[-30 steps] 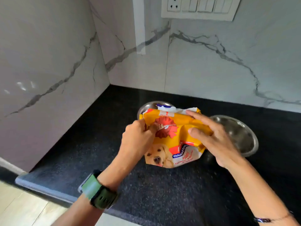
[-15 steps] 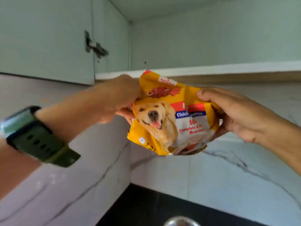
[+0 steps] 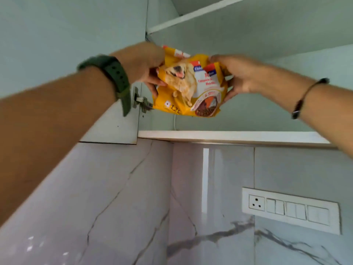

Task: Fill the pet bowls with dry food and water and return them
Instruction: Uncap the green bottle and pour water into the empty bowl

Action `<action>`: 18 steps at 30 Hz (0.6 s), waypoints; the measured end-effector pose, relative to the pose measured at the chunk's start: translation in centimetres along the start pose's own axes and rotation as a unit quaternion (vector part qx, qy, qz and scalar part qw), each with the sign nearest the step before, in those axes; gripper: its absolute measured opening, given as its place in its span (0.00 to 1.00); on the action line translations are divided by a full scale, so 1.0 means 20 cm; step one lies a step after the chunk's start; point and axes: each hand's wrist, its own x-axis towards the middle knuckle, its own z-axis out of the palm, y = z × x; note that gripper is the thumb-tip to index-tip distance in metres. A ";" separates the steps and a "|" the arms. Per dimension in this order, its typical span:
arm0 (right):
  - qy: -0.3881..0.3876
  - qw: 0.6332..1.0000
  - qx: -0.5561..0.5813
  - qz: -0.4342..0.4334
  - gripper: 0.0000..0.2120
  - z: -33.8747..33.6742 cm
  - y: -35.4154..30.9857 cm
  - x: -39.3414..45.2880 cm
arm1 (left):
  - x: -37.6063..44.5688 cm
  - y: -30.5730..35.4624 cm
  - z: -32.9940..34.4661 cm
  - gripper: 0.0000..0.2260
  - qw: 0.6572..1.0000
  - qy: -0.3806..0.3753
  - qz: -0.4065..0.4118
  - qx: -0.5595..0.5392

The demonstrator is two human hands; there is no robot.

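The yellow dog food bag [image 3: 188, 83] is hanging in the air between the two hands, raised in front of the open wall cupboard, above its lower shelf [image 3: 229, 135] and not touching it. The bag is sitting upright with its printed face, showing a dog and a bowl of kibble, turned toward the camera; its top is crumpled and folded over.

The left hand [image 3: 147, 66] is gripping the bag's upper left edge, fingers closed on the foil with the thumb underneath. The right hand [image 3: 238, 73] is clamping the bag's right side, fingers curled over the top and the thumb pressing lower against the edge. Both hands are closed on the bag, set apart by its width.

A dark green watch [image 3: 112, 77] is sitting on the left wrist and a thin bracelet [image 3: 303, 100] on the right. A metal hinge [image 3: 141, 101] is showing just left of the bag's lower corner. Below the cupboard, a white switch panel [image 3: 290, 209] is sitting on the marble wall [image 3: 124, 207].
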 end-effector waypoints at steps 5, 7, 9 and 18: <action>-0.010 0.999 -0.012 0.045 0.08 0.21 0.24 0.31 | 0.25 -0.26 0.12 0.15 0.998 0.026 -0.046 -0.036; -0.021 0.998 -0.018 0.047 0.11 0.27 0.31 0.41 | 0.31 -0.33 0.13 0.15 0.997 0.047 -0.056 -0.033; -0.038 0.994 -0.095 0.030 0.16 0.32 0.36 0.50 | 0.39 -0.39 0.16 0.15 0.998 0.059 -0.026 -0.007; 0.111 0.888 -0.426 -0.135 0.15 0.49 0.33 0.63 | 0.57 -0.50 0.34 0.15 0.922 0.145 0.120 0.338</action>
